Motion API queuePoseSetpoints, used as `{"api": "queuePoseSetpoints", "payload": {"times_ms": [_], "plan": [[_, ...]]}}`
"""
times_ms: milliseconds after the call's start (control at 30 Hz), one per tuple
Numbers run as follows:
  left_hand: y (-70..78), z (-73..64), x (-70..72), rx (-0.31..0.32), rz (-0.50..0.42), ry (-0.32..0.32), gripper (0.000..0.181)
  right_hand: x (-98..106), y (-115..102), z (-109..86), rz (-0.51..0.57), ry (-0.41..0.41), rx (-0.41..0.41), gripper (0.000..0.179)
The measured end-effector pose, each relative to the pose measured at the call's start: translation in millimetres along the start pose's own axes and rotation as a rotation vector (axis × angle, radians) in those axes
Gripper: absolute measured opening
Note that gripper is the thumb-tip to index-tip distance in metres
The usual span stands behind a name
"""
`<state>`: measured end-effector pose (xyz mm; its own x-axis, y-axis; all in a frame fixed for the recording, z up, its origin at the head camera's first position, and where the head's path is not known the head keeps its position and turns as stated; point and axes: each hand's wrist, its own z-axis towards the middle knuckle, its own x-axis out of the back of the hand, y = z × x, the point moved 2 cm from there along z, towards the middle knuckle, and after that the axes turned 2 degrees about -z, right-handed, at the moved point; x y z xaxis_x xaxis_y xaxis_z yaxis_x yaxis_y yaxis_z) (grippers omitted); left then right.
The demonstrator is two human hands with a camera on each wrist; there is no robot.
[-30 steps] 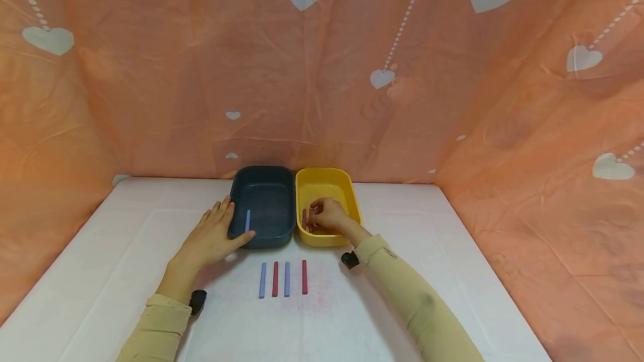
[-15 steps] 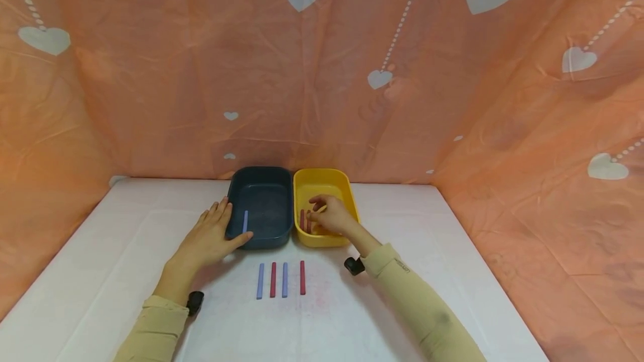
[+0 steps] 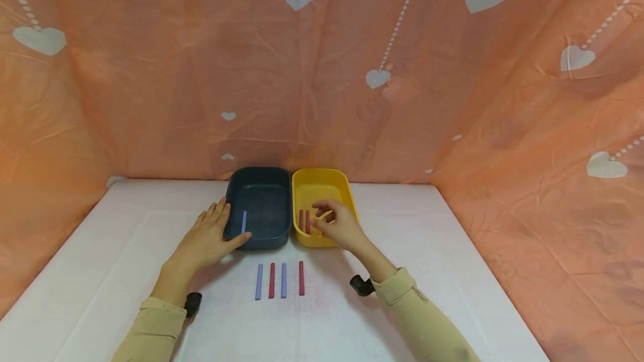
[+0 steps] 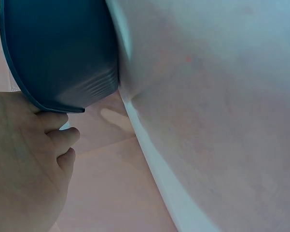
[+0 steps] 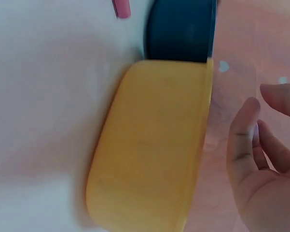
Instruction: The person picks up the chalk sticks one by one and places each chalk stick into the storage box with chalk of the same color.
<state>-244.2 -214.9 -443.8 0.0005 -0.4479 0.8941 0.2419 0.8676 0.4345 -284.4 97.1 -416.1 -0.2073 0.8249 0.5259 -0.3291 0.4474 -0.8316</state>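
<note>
I see the left hand (image 3: 205,242) spread against the navy tray (image 3: 269,203). Right of it, the rightmost red stick (image 3: 302,278) on the table (image 3: 412,239) aims lengthwise at the yellow tray (image 3: 324,190) — left and short of the right hand (image 3: 343,228), the nearer one, poised over that tray, empty and loosely parted.

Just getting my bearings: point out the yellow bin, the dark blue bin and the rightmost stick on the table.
Yellow bin (image 5: 147,140): right wrist view, middle of its outer wall.
Dark blue bin (image 3: 269,205): head view, bare part of its floor.
Rightmost stick (image 3: 301,278): head view, middle of its length.
</note>
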Motion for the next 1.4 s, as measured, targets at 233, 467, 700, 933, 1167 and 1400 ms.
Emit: {"api": "queuePoseSetpoints", "payload": {"times_ms": [233, 467, 700, 933, 1167, 1400], "plan": [[-1.7, 0.4, 0.5, -0.009, -0.002, 0.004, 0.106, -8.0, -1.6, -24.6, -0.003, 0.045, 0.069, 0.031], [-0.1, 0.3, -0.4, -0.009, 0.007, 0.005, 0.105, -21.3, 3.8, -44.4, -0.064, 0.035, 0.126, 0.030], [-1.9, 1.0, -1.2, -0.006, 0.003, 0.005, 0.106, -31.5, 10.8, -56.2, -0.076, -0.029, 0.139, 0.030], [-3.3, 1.1, -1.9, -0.007, 0.001, 0.002, 0.106, -39.3, 13.7, -58.8, -0.155, -0.116, 0.121, 0.031], [-3.5, 1.1, -1.6, -0.012, 0.000, 0.012, 0.106, -47.1, 15.2, -57.6, -0.239, -0.201, 0.075, 0.033], [-3.1, 1.9, -1.2, -0.007, -0.001, 0.005, 0.105, -52.4, 16.0, -56.7, -0.356, -0.243, 0.088, 0.035]]}}
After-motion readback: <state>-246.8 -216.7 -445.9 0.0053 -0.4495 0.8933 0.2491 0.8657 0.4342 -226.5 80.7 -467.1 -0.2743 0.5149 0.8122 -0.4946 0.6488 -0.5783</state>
